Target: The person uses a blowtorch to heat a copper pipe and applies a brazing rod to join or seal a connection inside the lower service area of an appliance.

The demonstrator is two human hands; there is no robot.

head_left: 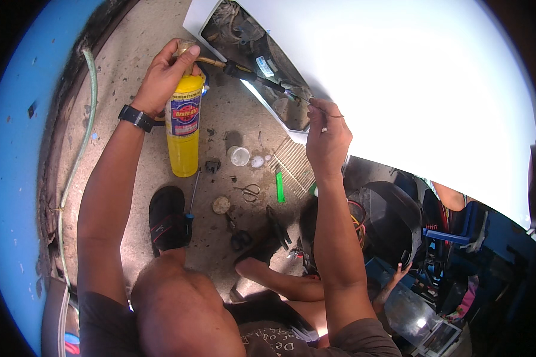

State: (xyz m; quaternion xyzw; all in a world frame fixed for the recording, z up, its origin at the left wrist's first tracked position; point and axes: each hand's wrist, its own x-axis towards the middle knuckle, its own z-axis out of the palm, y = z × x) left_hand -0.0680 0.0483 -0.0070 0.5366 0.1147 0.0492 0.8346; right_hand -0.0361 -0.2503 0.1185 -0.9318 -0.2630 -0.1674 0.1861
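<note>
Glossy yellow cylinder (183, 156); brassy metal tube (211, 61); rough concrete floor (120, 98); smooth white panel (411, 77), possibly painted metal.

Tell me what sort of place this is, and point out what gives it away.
Probably a repair workshop or work yard: a yellow gas torch is in hand, a large white casing stands open with its inner parts showing, and a screwdriver lies on the rough floor.

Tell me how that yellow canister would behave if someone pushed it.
The yellow canister would probably roll if laid down, since its wall is round. Standing, its tall, narrow shape might tip easily. Its smooth, straight-sided shell is likely stiff.
</note>
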